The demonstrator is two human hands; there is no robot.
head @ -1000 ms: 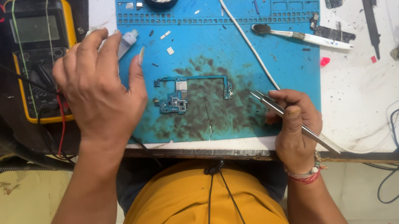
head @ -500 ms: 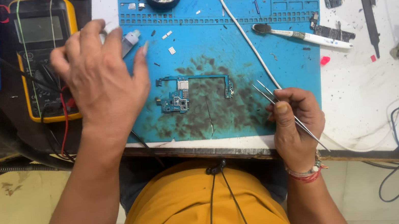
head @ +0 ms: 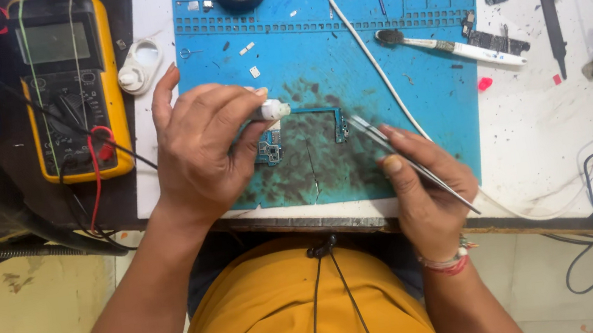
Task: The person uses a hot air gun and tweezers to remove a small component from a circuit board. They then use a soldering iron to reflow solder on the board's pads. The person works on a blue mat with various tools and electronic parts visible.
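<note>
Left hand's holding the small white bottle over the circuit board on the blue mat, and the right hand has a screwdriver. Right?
Not quite: in the head view the right hand holds tweezers, not a screwdriver. The left hand does hold the small white bottle over the circuit board on the blue mat.

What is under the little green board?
The circuit board lies on the blue mat, sooty there. The left hand covers its left part, so that stays hidden.

We find open room on the blue rubber work mat (head: pixel 426 107) right of the small green circuit board (head: pixel 269 147); the white cable (head: pixel 367 65) crosses it; the white-handled brush (head: pixel 453 49) and yellow multimeter (head: pixel 68 86) bound the sides.
</note>
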